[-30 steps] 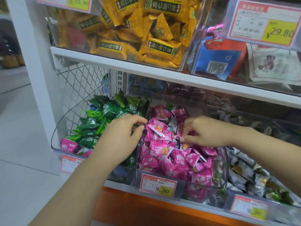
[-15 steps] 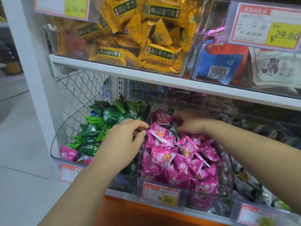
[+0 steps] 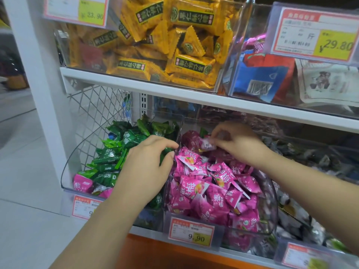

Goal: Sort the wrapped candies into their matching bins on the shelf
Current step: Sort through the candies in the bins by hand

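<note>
- Three orange-edged paper price labels (image 3: 192,232) line the front of the lower shelf; the middle one reads 9.90
- Lower centre: a clear plastic bin of pink wrapped candies (image 3: 271,214), heaped full, with one green wrapper (image 3: 202,132) showing at its back
- Lower left: a clear plastic bin of green wrapped candies (image 3: 70,167), with two stray pink candies (image 3: 82,184) at its front
- The left hand (image 3: 147,167) sits at the wall between these two bins, fingers curled toward the thumb; I cannot tell whether it grips anything
- Farther back over the pink bin, the right hand (image 3: 239,142) pinches one pale pink wrapped candy (image 3: 207,145)
- Lower right: a third clear bin of grey wrappers (image 3: 291,210)
- Upper shelf: two clear bins, one of yellow packets (image 3: 165,45) and one of blue and red packets (image 3: 262,78), under two upper price labels (image 3: 314,33)
</note>
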